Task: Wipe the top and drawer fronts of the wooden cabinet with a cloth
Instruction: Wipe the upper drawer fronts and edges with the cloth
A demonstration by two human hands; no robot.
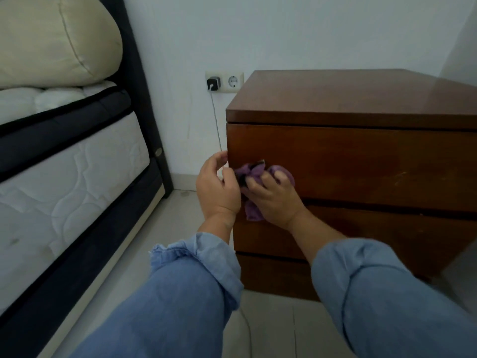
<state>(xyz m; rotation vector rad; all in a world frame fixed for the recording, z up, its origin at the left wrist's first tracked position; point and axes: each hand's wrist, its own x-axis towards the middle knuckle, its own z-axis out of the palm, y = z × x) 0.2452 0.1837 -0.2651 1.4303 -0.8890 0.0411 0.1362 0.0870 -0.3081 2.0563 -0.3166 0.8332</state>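
Crumpled purple cloth [254, 173] pressed by the right hand [271, 197], fingers spread over it, against the top drawer front [361, 161] of the glossy brown wooden cabinet [361, 99]. Left hand [216, 187], loosely curled, pinches the cloth's edge at the cabinet's corner.

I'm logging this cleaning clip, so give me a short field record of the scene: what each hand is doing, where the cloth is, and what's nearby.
setting: bedroom corner, tiled floor
cabinet: wooden, three drawer fronts, bare top
cloth: purple, bunched, pressed to the top drawer front near its left edge
right hand: holding the cloth against the drawer
left hand: at the cabinet's left front corner, fingers curled, beside the cloth
charger: plugged into wall socket, cable hanging down
bed: left of cabinet
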